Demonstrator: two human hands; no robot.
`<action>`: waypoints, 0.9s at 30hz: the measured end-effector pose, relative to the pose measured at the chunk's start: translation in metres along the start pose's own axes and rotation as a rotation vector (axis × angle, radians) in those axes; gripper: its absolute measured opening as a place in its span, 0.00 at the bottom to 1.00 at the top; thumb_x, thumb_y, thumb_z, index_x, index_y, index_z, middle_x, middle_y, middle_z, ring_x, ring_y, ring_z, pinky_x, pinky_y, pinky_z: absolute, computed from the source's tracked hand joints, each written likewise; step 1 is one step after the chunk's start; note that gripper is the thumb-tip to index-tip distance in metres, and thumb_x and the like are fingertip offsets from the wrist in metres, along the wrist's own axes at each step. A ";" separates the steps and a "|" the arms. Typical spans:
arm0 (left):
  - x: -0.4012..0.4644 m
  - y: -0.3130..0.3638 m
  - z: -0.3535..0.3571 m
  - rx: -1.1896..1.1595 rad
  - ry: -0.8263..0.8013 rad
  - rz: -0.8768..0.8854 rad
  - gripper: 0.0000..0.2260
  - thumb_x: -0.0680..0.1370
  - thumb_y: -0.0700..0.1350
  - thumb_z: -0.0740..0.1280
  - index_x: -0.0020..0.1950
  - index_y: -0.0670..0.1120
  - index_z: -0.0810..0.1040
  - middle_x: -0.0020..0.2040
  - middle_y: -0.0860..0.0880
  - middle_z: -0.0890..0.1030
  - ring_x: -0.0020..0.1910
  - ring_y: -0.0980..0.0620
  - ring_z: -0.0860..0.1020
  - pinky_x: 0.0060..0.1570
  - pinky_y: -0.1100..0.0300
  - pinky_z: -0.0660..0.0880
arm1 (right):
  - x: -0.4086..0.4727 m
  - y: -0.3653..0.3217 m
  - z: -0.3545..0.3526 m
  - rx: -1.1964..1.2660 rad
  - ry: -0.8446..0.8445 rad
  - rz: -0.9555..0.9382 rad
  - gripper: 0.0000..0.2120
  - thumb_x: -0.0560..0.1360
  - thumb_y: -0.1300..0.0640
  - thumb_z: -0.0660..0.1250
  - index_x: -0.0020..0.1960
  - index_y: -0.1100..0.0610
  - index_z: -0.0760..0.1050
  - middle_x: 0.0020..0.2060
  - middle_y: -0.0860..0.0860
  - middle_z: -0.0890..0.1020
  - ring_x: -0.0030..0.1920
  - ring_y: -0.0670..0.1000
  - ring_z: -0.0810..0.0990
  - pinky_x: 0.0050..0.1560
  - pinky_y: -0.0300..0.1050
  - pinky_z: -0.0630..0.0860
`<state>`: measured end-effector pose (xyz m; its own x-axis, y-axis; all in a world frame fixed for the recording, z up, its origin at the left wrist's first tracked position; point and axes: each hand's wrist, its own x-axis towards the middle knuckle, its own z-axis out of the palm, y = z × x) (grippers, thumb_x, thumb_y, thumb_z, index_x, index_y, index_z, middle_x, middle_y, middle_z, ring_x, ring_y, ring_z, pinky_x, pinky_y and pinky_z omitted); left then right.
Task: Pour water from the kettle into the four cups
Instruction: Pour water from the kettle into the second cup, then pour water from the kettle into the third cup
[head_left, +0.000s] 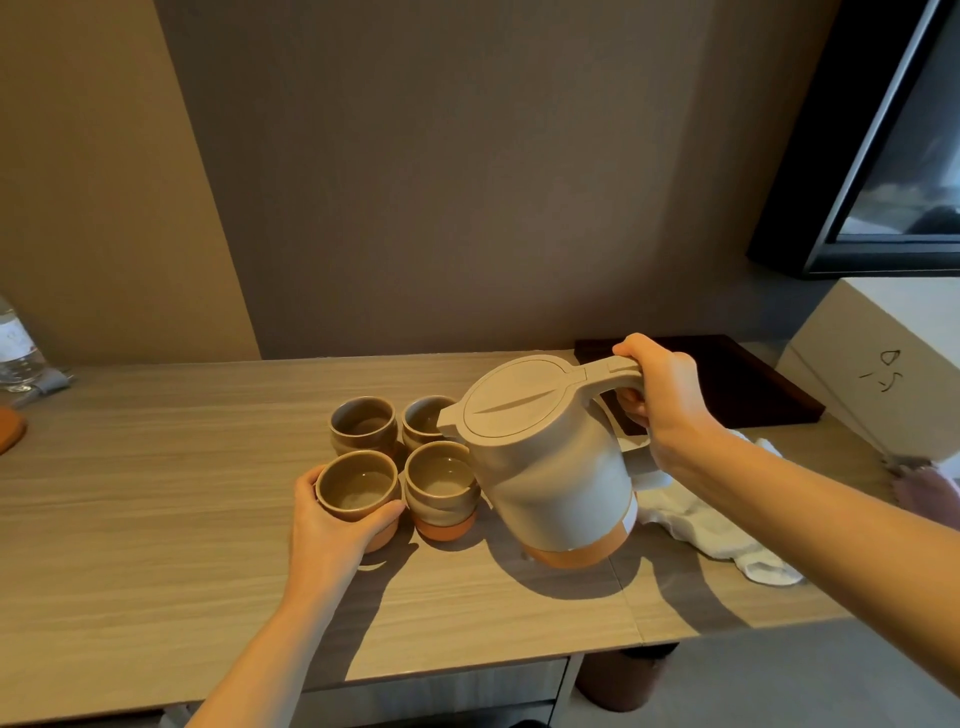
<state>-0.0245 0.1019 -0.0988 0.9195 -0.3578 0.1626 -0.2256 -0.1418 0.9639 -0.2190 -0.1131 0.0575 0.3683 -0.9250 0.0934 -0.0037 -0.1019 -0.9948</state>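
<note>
head view: kettle (550, 467), beige with an orange base band and its lid closed, tilted slightly toward the left with the spout over the rear right cup (427, 420); whether its base touches the wooden table (156, 493) cannot be told. right hand (660, 400) grips the kettle handle, fingers curled through the loop and thumb on top. left hand (332, 525) holds the front left cup (358, 491), thumb and fingers wrapped around its wall from the near side. four cups stand in a two-by-two cluster just left of the kettle: rear left cup (363, 423), rear right cup, front left cup and front right cup (441, 486), the neighbours touching or nearly so (each is brown-glazed; the front pair shows an orange unglazed foot). liquid inside them cannot be judged clearly, though the front cups show a faint sheen at the bottom. white cloth (711, 525) lies crumpled on the table behind and right of the kettle. dark tray (748, 384) sits at the rear right, white box (883, 364) beside it, and a plastic bottle (15, 348) at the far left edge.
</note>
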 end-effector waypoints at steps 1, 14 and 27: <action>0.000 0.000 -0.001 0.004 -0.012 -0.008 0.40 0.59 0.47 0.82 0.65 0.53 0.64 0.58 0.52 0.74 0.57 0.51 0.73 0.45 0.60 0.72 | -0.001 -0.001 0.000 0.002 0.001 -0.003 0.12 0.73 0.51 0.65 0.35 0.56 0.76 0.35 0.53 0.79 0.41 0.51 0.76 0.41 0.43 0.71; 0.027 0.045 -0.011 -0.007 0.040 -0.016 0.33 0.67 0.55 0.77 0.68 0.51 0.70 0.65 0.50 0.74 0.64 0.50 0.70 0.54 0.56 0.69 | 0.001 -0.004 -0.010 0.022 0.006 0.016 0.11 0.73 0.51 0.65 0.38 0.58 0.76 0.35 0.54 0.78 0.40 0.50 0.74 0.40 0.43 0.70; 0.083 0.074 0.044 0.527 -0.271 0.152 0.33 0.67 0.60 0.74 0.68 0.48 0.71 0.61 0.47 0.77 0.63 0.45 0.71 0.58 0.47 0.74 | 0.020 -0.003 -0.013 0.050 -0.008 0.033 0.12 0.73 0.51 0.65 0.35 0.58 0.75 0.28 0.50 0.76 0.31 0.47 0.71 0.34 0.42 0.67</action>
<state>0.0211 0.0208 -0.0235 0.7656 -0.6220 0.1640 -0.5405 -0.4837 0.6884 -0.2236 -0.1360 0.0625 0.3763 -0.9246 0.0603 0.0301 -0.0528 -0.9982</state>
